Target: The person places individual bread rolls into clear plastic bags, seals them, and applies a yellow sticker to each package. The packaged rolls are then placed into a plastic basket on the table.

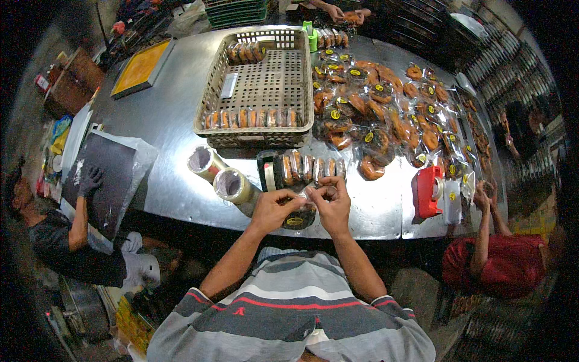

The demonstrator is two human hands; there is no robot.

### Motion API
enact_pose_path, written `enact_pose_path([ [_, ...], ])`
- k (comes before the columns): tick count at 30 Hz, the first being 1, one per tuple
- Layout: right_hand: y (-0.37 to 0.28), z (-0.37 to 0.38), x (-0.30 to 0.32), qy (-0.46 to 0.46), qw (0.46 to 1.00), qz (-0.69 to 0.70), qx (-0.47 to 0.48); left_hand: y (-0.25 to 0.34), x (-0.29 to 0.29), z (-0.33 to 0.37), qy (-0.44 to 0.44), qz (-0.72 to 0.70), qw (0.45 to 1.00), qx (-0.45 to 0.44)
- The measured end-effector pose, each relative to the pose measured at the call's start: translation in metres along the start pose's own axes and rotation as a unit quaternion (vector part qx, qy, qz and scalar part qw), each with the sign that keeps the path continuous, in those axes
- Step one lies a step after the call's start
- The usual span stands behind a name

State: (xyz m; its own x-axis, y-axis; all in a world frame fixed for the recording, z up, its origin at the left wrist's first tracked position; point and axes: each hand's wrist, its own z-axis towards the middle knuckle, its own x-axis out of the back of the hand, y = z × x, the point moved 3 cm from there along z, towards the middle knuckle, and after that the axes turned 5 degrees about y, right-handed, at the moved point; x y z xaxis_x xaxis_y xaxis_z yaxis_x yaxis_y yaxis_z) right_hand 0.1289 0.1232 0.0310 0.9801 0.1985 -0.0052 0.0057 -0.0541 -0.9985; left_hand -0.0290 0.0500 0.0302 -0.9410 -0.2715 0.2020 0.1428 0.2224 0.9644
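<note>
The left hand and the right hand both pinch the clear plastic of one packet, which is between them, at the near edge of the surface. The fingertips cover the gathered plastic, so its closing cannot be seen. The content looks dark and its shape is unclear; whether the packet touches the surface, I cannot tell. Behind the hands, a row of wrapped pastries is partly hidden by the right fingers.
</note>
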Motion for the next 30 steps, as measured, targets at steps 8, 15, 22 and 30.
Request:
enact_pose_path([
  [8,-0.019,0.000,0.011,-0.193,0.932,-0.151,0.269,-0.026,-0.001,0.004,-0.031,-0.282,0.959,0.004],
  [15,0.034,-0.017,-0.011,-0.078,0.984,-0.133,0.091,-0.045,-0.007,0.001,0.097,-0.081,0.992,0.023],
  [22,0.063,-0.060,-0.040,-0.211,0.928,0.177,-0.251,-0.034,-0.001,-0.035,0.261,-0.158,0.947,-0.100],
  [30,0.099,0.001,-0.067,-0.107,0.982,-0.153,-0.016,-0.074,0.016,-0.057,0.106,-0.561,0.812,0.122],
])
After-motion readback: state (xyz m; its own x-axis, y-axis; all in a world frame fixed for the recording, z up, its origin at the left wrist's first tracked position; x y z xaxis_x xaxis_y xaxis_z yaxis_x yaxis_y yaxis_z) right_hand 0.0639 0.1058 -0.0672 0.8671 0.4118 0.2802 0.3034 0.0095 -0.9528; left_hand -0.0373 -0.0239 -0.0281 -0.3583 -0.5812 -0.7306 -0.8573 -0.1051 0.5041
